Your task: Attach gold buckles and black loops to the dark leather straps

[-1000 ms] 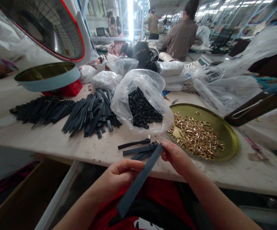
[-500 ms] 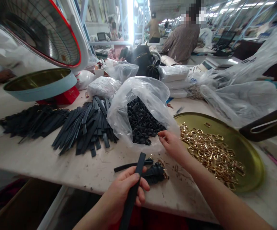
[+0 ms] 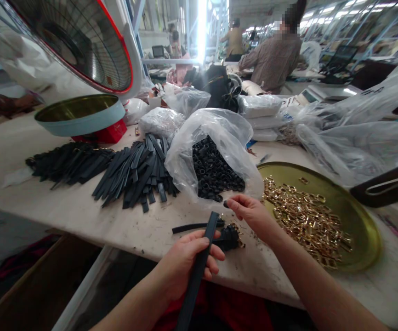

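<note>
My left hand (image 3: 183, 257) is closed around a long black strap (image 3: 197, 271), whose upper end points away from me. Pinched in the fingertips of my right hand (image 3: 250, 214) is a small black strap loop (image 3: 226, 204), just in front of an open clear plastic bag (image 3: 180, 161). Many similar black loops (image 3: 214, 170) fill the bag. Behind my left hand lies a small bundle of black straps (image 3: 229, 239) with gold buckles, partly hidden. A single black strap (image 3: 188, 227) lies beside it. Right of my right hand, gold buckles (image 3: 305, 225) are heaped in a round gold tray (image 3: 366, 248).
Black straps (image 3: 137, 172) lie in a fanned pile left of the bag, with another strap pile (image 3: 68, 163) farther left. A fan (image 3: 71, 41) looms over a shallow round tin (image 3: 82, 122). A dark handle (image 3: 385, 184) juts over the tray. People (image 3: 271, 59) are in the background.
My right hand has drawn back slightly from the bag's mouth, and a black loop now shows in its fingertips. My left hand still holds the strap. The view has shifted left.
</note>
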Action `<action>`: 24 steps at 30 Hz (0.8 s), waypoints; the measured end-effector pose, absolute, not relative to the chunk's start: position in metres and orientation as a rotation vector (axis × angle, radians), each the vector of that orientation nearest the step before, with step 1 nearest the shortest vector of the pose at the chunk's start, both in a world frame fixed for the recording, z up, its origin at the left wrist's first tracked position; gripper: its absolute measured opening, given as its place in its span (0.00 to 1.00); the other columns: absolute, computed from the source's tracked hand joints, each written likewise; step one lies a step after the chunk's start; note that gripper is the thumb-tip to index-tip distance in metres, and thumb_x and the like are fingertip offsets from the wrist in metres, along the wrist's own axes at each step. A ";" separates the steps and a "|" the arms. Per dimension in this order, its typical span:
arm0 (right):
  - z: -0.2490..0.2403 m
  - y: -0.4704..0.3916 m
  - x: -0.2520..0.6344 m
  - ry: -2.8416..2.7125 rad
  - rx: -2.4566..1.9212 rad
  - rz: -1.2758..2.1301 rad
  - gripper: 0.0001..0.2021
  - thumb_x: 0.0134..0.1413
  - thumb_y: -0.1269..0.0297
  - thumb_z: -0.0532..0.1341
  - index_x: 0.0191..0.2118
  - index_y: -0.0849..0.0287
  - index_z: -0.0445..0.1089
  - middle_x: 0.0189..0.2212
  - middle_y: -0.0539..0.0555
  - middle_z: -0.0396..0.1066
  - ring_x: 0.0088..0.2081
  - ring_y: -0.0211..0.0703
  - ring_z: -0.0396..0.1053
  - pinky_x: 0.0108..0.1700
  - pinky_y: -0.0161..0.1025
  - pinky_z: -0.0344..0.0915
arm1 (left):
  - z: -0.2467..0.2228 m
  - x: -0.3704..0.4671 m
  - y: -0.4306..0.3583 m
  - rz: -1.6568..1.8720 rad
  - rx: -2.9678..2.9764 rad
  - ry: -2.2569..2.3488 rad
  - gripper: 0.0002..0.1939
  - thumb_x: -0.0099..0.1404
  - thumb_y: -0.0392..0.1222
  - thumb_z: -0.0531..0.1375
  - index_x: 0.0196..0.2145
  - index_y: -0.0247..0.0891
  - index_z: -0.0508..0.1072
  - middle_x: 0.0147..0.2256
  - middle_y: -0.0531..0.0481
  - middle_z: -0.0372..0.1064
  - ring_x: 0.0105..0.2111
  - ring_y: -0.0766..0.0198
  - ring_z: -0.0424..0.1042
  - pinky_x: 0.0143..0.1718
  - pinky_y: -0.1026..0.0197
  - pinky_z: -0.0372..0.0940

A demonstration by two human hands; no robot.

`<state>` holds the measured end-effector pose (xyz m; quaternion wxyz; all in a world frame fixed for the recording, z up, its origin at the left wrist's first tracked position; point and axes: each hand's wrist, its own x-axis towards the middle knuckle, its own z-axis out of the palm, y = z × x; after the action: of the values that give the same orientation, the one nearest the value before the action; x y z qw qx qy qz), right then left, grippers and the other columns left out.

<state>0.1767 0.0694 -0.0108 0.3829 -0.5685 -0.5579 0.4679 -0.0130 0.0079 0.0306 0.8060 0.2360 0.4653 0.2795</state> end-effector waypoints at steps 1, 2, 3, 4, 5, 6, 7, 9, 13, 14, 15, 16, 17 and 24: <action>-0.008 0.055 0.172 -1.246 -1.358 1.351 0.13 0.46 0.52 0.60 0.27 0.59 0.67 0.16 0.43 0.57 0.19 0.32 0.53 0.23 0.32 0.52 | 0.032 -0.013 0.003 0.595 0.513 0.984 0.13 0.60 0.35 0.52 0.43 0.29 0.66 0.24 0.49 0.70 0.17 0.73 0.66 0.15 0.73 0.59; -0.007 0.040 0.168 -1.089 -1.282 1.469 0.13 0.44 0.53 0.62 0.28 0.59 0.66 0.16 0.43 0.57 0.18 0.31 0.53 0.23 0.31 0.51 | 0.032 -0.013 -0.001 0.586 0.521 0.974 0.13 0.60 0.36 0.52 0.43 0.30 0.66 0.24 0.49 0.70 0.17 0.73 0.66 0.15 0.73 0.58; -0.006 0.027 0.163 -0.950 -1.214 1.557 0.13 0.43 0.54 0.64 0.29 0.58 0.66 0.17 0.43 0.58 0.18 0.30 0.53 0.22 0.31 0.51 | 0.033 -0.013 -0.006 0.574 0.530 0.967 0.13 0.60 0.36 0.52 0.42 0.30 0.66 0.24 0.49 0.70 0.17 0.73 0.66 0.15 0.73 0.58; -0.006 0.015 0.159 -0.833 -1.155 1.620 0.13 0.41 0.55 0.65 0.30 0.58 0.66 0.18 0.44 0.60 0.19 0.30 0.54 0.23 0.31 0.53 | 0.033 -0.014 -0.012 0.560 0.544 0.965 0.12 0.60 0.37 0.52 0.42 0.31 0.66 0.24 0.49 0.70 0.16 0.72 0.66 0.15 0.73 0.58; -0.007 0.005 0.155 -0.745 -1.104 1.663 0.13 0.39 0.57 0.67 0.30 0.58 0.67 0.19 0.45 0.63 0.20 0.31 0.57 0.24 0.31 0.54 | 0.033 -0.014 -0.017 0.548 0.566 0.966 0.12 0.60 0.38 0.52 0.41 0.32 0.66 0.24 0.49 0.70 0.16 0.72 0.66 0.15 0.72 0.57; -0.008 -0.004 0.152 -0.687 -1.063 1.690 0.14 0.37 0.58 0.67 0.31 0.58 0.67 0.21 0.46 0.66 0.21 0.31 0.59 0.25 0.31 0.56 | 0.032 -0.015 -0.022 0.543 0.605 0.972 0.11 0.61 0.40 0.52 0.40 0.33 0.66 0.23 0.50 0.70 0.16 0.72 0.66 0.16 0.72 0.56; -0.008 -0.011 0.149 -0.651 -1.031 1.704 0.14 0.37 0.58 0.68 0.30 0.58 0.67 0.23 0.47 0.68 0.22 0.32 0.60 0.26 0.32 0.57 | 0.030 -0.016 -0.027 0.548 0.665 0.988 0.11 0.61 0.42 0.52 0.39 0.33 0.65 0.23 0.50 0.70 0.16 0.72 0.65 0.16 0.72 0.56; -0.010 -0.021 0.144 -0.620 -0.992 1.689 0.14 0.39 0.54 0.66 0.28 0.59 0.67 0.22 0.48 0.68 0.21 0.33 0.61 0.24 0.32 0.57 | 0.025 -0.019 -0.036 0.572 0.857 1.038 0.12 0.62 0.44 0.51 0.37 0.33 0.66 0.20 0.52 0.69 0.15 0.72 0.64 0.17 0.71 0.56; -0.010 -0.031 0.136 -0.616 -0.981 1.611 0.14 0.42 0.54 0.65 0.24 0.60 0.65 0.18 0.46 0.65 0.19 0.30 0.58 0.22 0.29 0.53 | 0.016 -0.023 -0.049 0.576 1.221 1.102 0.13 0.63 0.46 0.49 0.34 0.33 0.66 0.18 0.55 0.65 0.14 0.72 0.61 0.16 0.71 0.54; -0.010 -0.033 0.134 -0.619 -0.985 1.598 0.13 0.41 0.56 0.66 0.24 0.59 0.65 0.18 0.45 0.65 0.19 0.30 0.58 0.22 0.29 0.53 | 0.015 -0.023 -0.051 0.572 1.258 1.109 0.13 0.64 0.46 0.47 0.34 0.34 0.66 0.18 0.55 0.64 0.14 0.72 0.60 0.15 0.71 0.53; -0.009 -0.035 0.133 -0.620 -0.991 1.593 0.13 0.40 0.57 0.67 0.25 0.59 0.65 0.18 0.45 0.65 0.20 0.30 0.58 0.23 0.29 0.54 | 0.015 -0.024 -0.053 0.568 1.281 1.118 0.14 0.64 0.46 0.47 0.34 0.34 0.66 0.17 0.56 0.63 0.13 0.72 0.59 0.15 0.71 0.52; -0.009 -0.037 0.133 -0.626 -0.998 1.591 0.12 0.39 0.58 0.68 0.27 0.59 0.66 0.20 0.45 0.66 0.21 0.31 0.59 0.24 0.30 0.55 | 0.015 -0.025 -0.055 0.563 1.303 1.133 0.14 0.64 0.46 0.46 0.34 0.34 0.65 0.16 0.57 0.61 0.13 0.71 0.58 0.15 0.70 0.51; -0.008 -0.040 0.132 -0.644 -1.009 1.585 0.13 0.39 0.59 0.68 0.29 0.59 0.67 0.22 0.46 0.67 0.22 0.32 0.61 0.26 0.31 0.57 | 0.016 -0.025 -0.056 0.556 1.333 1.157 0.14 0.65 0.46 0.46 0.33 0.34 0.66 0.15 0.58 0.59 0.12 0.71 0.56 0.15 0.70 0.50; -0.011 -0.057 0.134 -1.109 -1.200 1.349 0.11 0.42 0.58 0.65 0.31 0.58 0.69 0.25 0.49 0.69 0.29 0.38 0.65 0.34 0.36 0.62 | 0.032 -0.032 -0.054 0.459 1.744 1.236 0.12 0.62 0.42 0.51 0.28 0.38 0.72 0.25 0.50 0.69 0.26 0.62 0.66 0.29 0.66 0.56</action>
<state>0.1339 -0.0569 -0.0114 0.4895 -0.4940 -0.4563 0.5551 -0.0324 -0.0542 0.0318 0.4599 0.7083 0.5020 0.1864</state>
